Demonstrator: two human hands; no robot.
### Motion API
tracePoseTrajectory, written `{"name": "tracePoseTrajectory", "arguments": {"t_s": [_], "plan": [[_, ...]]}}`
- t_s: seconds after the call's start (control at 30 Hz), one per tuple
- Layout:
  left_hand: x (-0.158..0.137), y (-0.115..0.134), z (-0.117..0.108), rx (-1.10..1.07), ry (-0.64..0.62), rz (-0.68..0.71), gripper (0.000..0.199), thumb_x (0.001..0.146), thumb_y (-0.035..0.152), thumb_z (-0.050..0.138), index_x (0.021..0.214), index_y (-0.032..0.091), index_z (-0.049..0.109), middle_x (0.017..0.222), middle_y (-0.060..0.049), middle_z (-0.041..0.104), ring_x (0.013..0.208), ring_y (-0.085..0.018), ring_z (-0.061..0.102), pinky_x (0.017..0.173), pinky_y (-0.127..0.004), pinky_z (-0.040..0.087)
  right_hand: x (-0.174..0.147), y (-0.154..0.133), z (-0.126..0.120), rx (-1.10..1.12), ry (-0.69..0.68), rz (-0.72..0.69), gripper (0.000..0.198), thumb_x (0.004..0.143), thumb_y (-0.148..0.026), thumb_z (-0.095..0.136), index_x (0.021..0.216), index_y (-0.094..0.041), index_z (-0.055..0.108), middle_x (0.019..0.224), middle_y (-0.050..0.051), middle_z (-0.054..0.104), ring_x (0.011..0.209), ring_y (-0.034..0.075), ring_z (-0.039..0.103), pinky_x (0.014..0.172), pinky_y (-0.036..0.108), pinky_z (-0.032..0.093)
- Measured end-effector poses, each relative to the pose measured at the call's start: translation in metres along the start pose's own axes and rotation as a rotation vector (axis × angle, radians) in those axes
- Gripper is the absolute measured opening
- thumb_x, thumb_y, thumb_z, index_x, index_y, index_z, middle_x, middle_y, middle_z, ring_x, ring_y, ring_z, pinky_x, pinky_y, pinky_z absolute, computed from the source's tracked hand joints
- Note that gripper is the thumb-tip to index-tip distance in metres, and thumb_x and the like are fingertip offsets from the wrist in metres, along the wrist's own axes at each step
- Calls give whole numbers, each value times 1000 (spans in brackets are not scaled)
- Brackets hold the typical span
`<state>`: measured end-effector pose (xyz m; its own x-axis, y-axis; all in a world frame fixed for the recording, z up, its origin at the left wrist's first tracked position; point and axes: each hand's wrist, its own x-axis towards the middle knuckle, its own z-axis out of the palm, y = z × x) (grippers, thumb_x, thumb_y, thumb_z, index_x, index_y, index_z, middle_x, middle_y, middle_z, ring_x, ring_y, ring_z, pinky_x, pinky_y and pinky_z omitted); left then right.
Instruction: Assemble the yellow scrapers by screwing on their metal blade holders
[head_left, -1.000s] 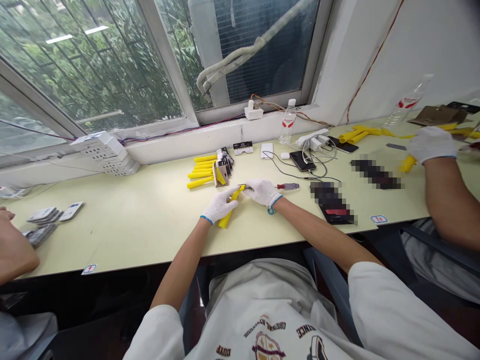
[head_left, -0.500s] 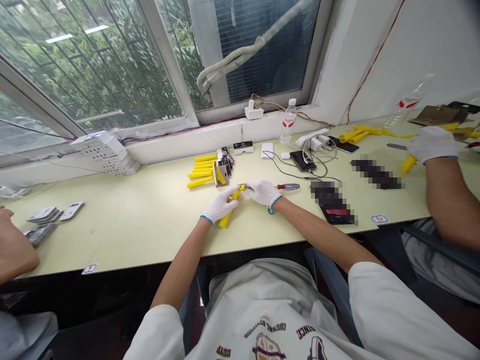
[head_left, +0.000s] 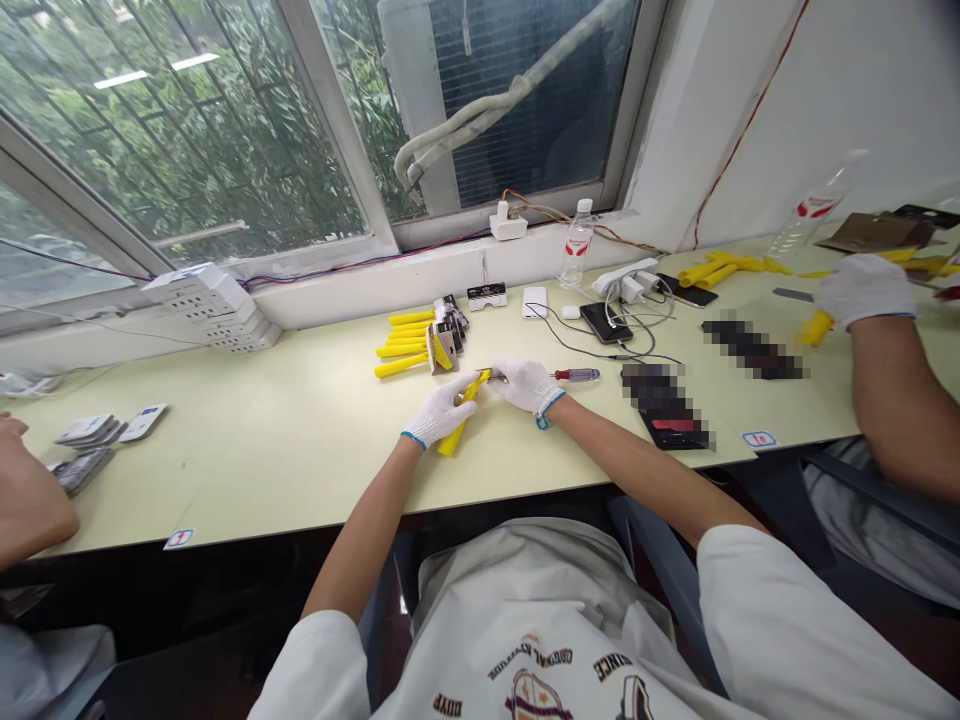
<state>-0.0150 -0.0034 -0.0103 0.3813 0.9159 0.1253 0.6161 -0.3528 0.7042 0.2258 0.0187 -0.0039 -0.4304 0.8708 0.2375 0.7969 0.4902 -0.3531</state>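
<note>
My left hand (head_left: 439,413), in a white knit glove with a blue cuff, is closed around a yellow-handled tool (head_left: 453,438). The tool slants, its wide end toward me and its narrow end between my hands. My right hand (head_left: 525,386), gloved the same way, has its fingers bent together at that narrow end. A small dark piece shows there, too small to name; my fingers hide the rest of it. Just right of my right hand is a screwdriver (head_left: 577,375) with a clear handle and red collar. Beyond my left hand lie several yellow-handled tools (head_left: 401,352) with card packaging.
A black-and-white card (head_left: 487,296), a water bottle (head_left: 576,245), a power strip (head_left: 626,275) and cabled phone (head_left: 604,322) stand toward the window. A blurred dark item (head_left: 667,405) lies right. White boxes (head_left: 217,305) are stacked left. Another person's gloved hand (head_left: 866,290) works at right.
</note>
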Motion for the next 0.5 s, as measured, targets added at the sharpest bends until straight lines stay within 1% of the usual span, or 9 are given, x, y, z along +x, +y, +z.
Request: {"name": "tracePoseTrajectory", "arguments": {"t_s": [0.27,0.5], "plan": [[-1,0,-1,-18,-5,-1,75,89,26,64,164,28,55,103,0,76,75,-17,63,83,-31,55,-1,0,0,-12,-5,3,43,105,-46,66,135,-15,67,135,12,67,121,23,67,106,45,59],[-1,0,0,-28,-2,2,75,89,25,63,163,29,55,104,0,76,72,-15,61,79,-30,54,-1,0,-1,-9,-10,-6,44,105,-46,66,136,-15,67,135,12,66,121,24,67,106,45,59]]}}
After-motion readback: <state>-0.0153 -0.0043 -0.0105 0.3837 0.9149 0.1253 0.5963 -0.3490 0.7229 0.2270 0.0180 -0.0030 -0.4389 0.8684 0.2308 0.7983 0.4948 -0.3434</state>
